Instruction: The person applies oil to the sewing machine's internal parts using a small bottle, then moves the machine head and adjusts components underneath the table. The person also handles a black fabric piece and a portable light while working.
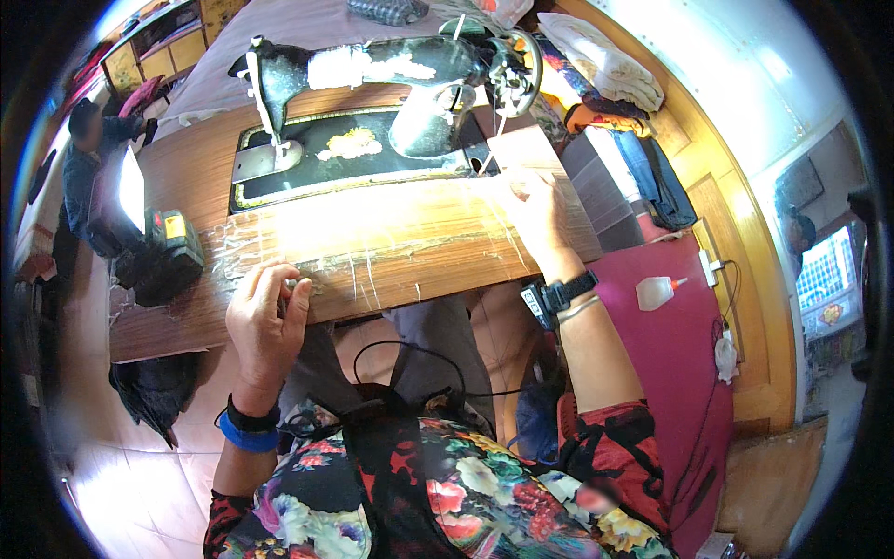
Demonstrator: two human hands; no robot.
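A black sewing machine [372, 67] with worn, whitish patches stands on a wooden table [391, 252]. Its needle end is at the left and its handwheel [521, 74] at the right. My left hand [267, 317] rests at the table's front edge, fingers curled and thumb pressed in. Something small and greyish shows at its fingertips, too small to name. Near the right end of the machine bed, below the handwheel, is my right hand [540, 214]. Strong glare washes out its fingers, so their grip cannot be made out.
A dark boxy device [168, 256] sits at the table's left end, with a person [88, 158] beyond it. Folded cloths [605, 70] are piled at the far right. A white bottle [656, 293] lies on the magenta floor covering [643, 354]. A black cable [410, 343] loops over my lap.
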